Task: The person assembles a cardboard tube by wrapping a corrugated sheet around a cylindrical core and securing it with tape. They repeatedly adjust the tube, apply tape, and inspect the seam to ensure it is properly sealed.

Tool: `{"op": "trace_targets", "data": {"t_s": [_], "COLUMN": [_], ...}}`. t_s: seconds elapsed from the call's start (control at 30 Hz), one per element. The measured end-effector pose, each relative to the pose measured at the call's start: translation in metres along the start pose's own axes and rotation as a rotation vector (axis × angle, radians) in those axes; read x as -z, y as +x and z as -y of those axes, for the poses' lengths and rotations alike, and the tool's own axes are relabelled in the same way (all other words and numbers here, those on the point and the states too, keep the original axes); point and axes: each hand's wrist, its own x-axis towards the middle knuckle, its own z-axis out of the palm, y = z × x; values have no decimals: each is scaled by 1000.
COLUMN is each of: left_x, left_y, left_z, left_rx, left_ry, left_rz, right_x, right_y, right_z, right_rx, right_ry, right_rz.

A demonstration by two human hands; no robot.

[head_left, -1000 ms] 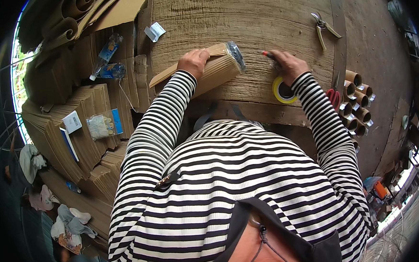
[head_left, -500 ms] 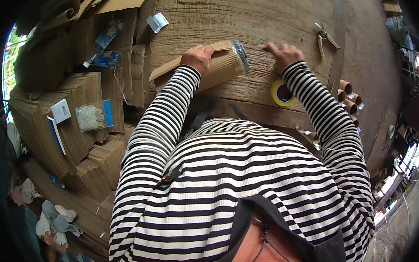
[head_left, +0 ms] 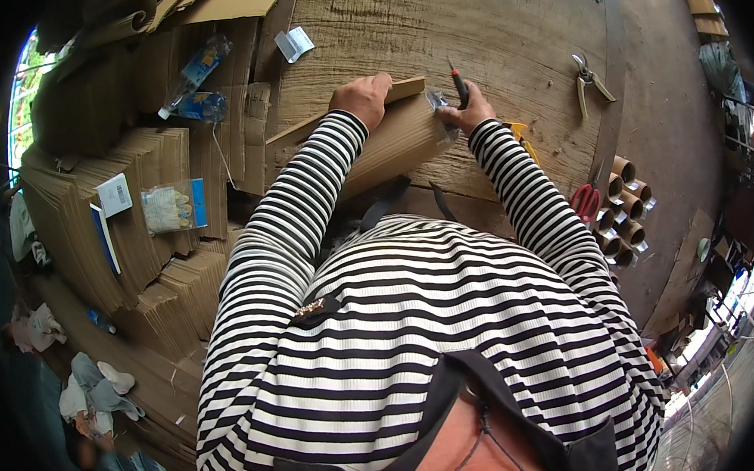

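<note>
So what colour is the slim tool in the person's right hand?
The tool is black with red near its tip, best seen in the head view.

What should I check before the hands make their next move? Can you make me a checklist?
1. Left grip on the folded cardboard: ok, its fingers are curled at the upper edge.
2. Right grip on the pointed red-and-black tool: ok, it is held.
3. Tool's tip away from the left grip: ok, it points away from the body, with a gap between.
4. Clear plastic at the cardboard's end held firmly: cannot tell, the right grip partly hides it.
5. Cutting pliers-like shears out of the way: ok, they lie on the wooden table, apart from both grips.
</note>
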Motion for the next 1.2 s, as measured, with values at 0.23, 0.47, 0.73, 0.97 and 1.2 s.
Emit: {"op": "trace_targets", "data": {"t_s": [0.23,0.47,0.73,0.97,1.2], "left_x": [18,12,-13,-17,-21], "left_y": [26,21,-67,-65,-88], "left_z": [24,3,-67,-86,-82], "left_rx": [113,-1,38,135,10], "left_ry": [24,19,-270,-300,-411], "left_rz": [-9,-112,157,233,133], "right_x": [-22,-23,-24,-11,20], "right_y": [-30,-50,-39,-49,-70], "right_z": [-47,-56,-64,-55,-57], "right_rx": [-6,-50,36,106,204], "right_ry": [92,206,134,61,-198], "right_rz": [21,-49,-24,32,40]}}
